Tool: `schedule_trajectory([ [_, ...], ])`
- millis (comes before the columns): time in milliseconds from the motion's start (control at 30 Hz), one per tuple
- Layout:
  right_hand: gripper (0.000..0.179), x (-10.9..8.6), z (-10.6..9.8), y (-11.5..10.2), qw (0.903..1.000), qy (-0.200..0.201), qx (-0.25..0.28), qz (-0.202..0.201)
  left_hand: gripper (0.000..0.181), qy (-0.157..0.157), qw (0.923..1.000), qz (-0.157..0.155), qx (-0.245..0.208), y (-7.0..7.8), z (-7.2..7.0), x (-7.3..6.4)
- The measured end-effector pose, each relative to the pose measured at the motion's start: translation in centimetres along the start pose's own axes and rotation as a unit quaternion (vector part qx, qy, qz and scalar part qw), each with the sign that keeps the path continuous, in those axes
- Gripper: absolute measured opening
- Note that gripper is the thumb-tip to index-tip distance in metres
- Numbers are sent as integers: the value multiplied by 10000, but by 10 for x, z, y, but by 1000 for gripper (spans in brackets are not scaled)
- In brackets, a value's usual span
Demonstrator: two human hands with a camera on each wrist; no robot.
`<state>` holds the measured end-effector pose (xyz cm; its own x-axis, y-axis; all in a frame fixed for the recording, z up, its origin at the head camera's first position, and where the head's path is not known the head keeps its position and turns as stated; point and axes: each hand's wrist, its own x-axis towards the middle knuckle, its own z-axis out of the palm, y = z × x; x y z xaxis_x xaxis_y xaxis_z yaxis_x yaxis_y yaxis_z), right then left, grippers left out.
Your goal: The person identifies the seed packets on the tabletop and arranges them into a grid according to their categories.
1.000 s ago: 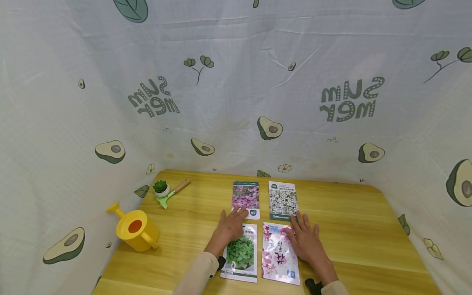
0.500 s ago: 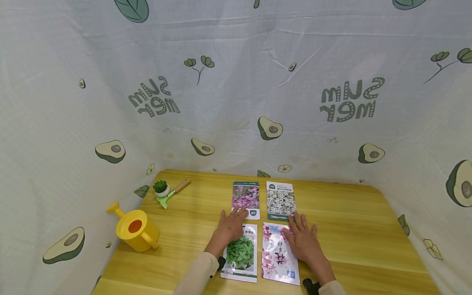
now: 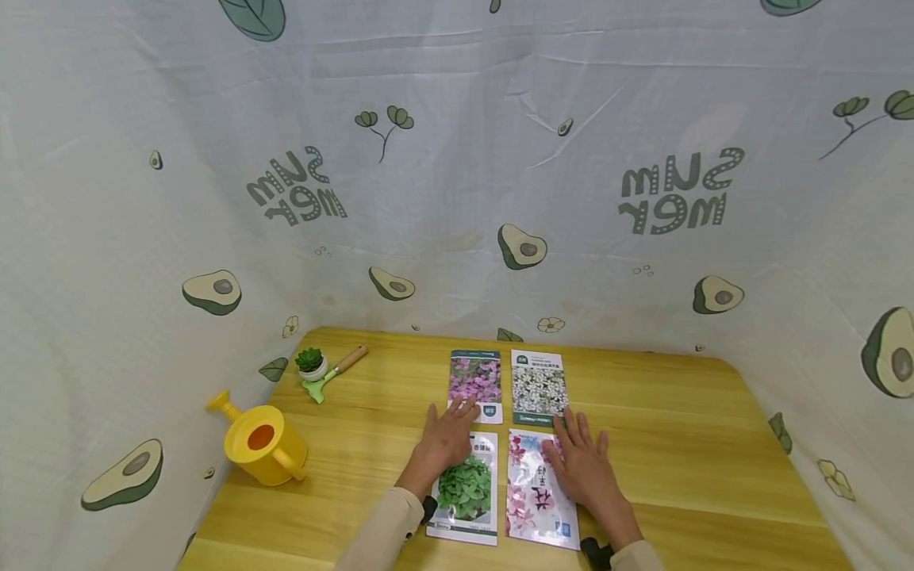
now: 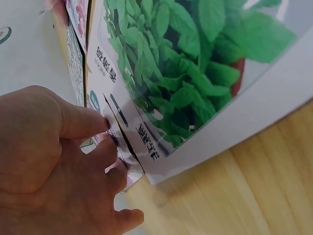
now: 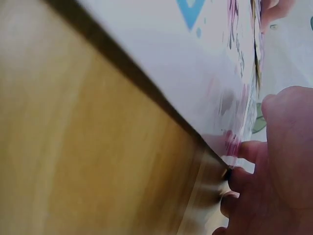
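Note:
Four flat seed packets lie on the wooden table in two rows. My left hand [image 3: 446, 440] rests with spread fingers on the lower edge of the purple-flower packet [image 3: 474, 379], its wrist over the green-leaf packet [image 3: 464, 490]. With extended fingers, my right hand [image 3: 585, 469] touches the lower right corner of the white-flower packet [image 3: 539, 388]. Its thumb lies over the upper part of the pink-flower packet [image 3: 524, 496]. In the left wrist view the green-leaf packet [image 4: 195, 63] fills the upper right. The right wrist view shows the pink-flower packet [image 5: 195, 73] beside my fingers.
At the left of the table [image 3: 664, 444] stands a yellow watering can [image 3: 267, 448]. Behind it are a small potted succulent [image 3: 311, 363] and a green hand rake [image 3: 332, 377] with a wooden handle. A printed cloth [image 3: 457, 182] hangs around the back and sides.
My right hand has slid left, and the white-flower packet has moved left with it, closer to the purple-flower packet. The left hand has stayed in place.

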<state>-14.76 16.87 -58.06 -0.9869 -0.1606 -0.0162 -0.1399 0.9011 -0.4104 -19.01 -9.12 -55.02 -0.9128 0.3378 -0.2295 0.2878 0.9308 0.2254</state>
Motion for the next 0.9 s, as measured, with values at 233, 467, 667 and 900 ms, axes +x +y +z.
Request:
schedule_trajectory([
  [233,67,0,5,1,9996,252,141,-60,51,122,9998,90,125,1,-1,-2],
  [467,66,-3,5,-2,9998,180,22,-31,49,102,9998,100,133,2,2,-3],
  [667,65,-4,3,-3,9999,152,30,-9,50,245,9996,117,-34,2,6,-3],
  [900,66,-5,4,-4,9997,244,95,-20,52,281,9995,115,-31,2,6,-2],
])
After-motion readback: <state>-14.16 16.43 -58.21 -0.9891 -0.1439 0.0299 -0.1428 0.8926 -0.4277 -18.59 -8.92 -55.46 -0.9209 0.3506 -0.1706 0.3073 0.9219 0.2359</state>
